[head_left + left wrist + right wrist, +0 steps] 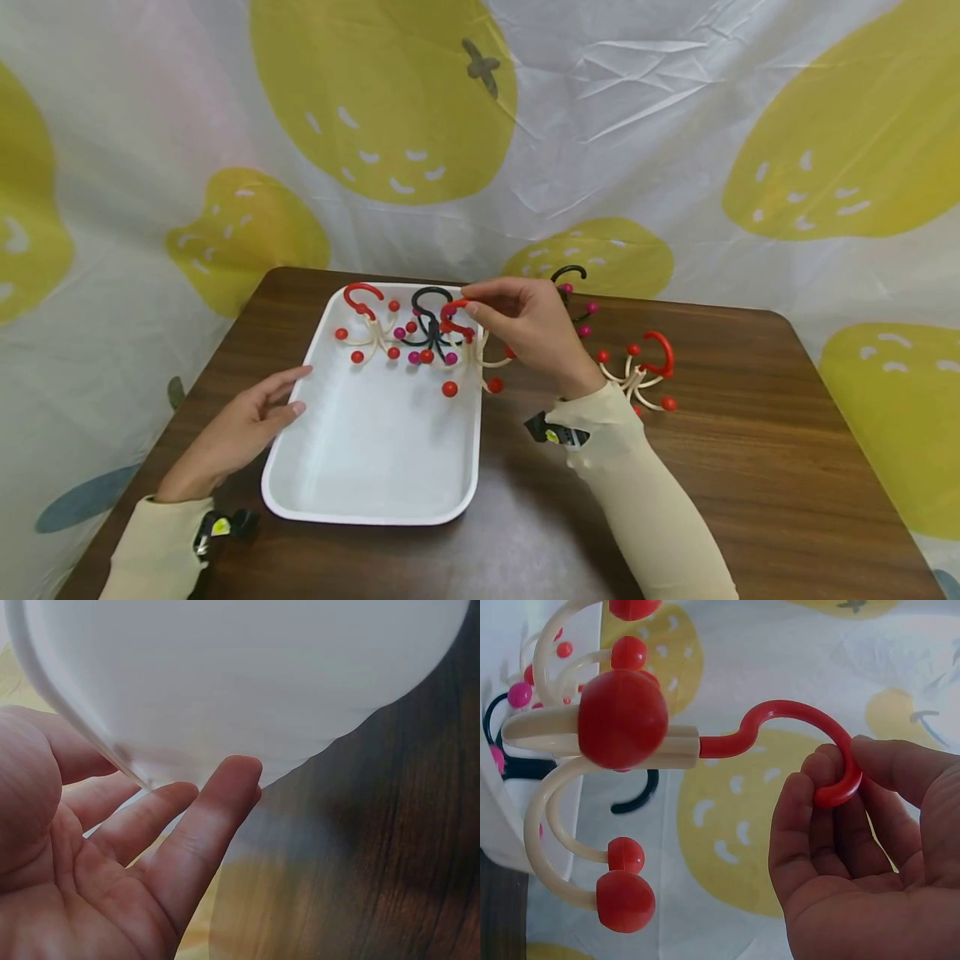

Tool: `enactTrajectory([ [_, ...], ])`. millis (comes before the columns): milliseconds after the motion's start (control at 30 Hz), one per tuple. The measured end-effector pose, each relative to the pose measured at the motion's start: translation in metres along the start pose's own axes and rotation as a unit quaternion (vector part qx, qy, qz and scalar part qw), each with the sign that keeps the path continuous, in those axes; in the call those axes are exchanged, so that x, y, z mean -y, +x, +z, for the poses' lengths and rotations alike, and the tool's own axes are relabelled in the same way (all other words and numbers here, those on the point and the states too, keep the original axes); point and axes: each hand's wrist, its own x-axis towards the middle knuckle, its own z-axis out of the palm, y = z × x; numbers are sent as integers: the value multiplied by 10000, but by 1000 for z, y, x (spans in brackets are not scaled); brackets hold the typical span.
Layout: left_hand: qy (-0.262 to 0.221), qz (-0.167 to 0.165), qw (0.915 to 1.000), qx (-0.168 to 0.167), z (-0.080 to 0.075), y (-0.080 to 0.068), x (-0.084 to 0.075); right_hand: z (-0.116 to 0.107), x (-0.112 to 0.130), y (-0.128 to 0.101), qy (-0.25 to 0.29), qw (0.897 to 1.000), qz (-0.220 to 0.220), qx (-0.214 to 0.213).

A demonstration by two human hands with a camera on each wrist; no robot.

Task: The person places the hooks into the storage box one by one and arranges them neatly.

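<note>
My right hand (536, 321) pinches the curved red hook of a cream multi-arm hanger (671, 746) between thumb and fingers. Red balls tip its arms, which hang over the right rim of the white tray (375, 450). Relaxed fingers of my left hand (243, 421) touch the tray's left side; in the left wrist view they lie along its outer wall. At the tray's far end sit a similar cream-and-red hanger (373, 333) and a black hanger (432, 327) with pink balls.
Right of the tray, another cream-and-red hanger (636, 379) lies on the brown wooden table (750, 467). A black hanger (573, 275) with pink balls is partly hidden behind my right hand. A fruit-printed curtain (600, 158) hangs behind the table.
</note>
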Motion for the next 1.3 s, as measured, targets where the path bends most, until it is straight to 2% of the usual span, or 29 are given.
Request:
enactTrajectory([
  [300,35,-31,10000,15,0,1,1,28,-4,9,15,9996,55,275],
  [567,-6,234,9997,39,5,6,-2,48,-6,16,90,9990,65,422],
  [767,-31,271,9996,115,5,8,-5,68,-5,24,209,9981,185,557],
  [933,-110,224,9996,156,4,7,-5,86,-6,31,56,9971,228,720],
  [1200,-439,484,9976,221,4,6,-3,107,-13,41,-159,9958,195,875],
  [1300,-371,457,9981,207,4,7,-2,113,-16,43,-129,9950,269,957],
])
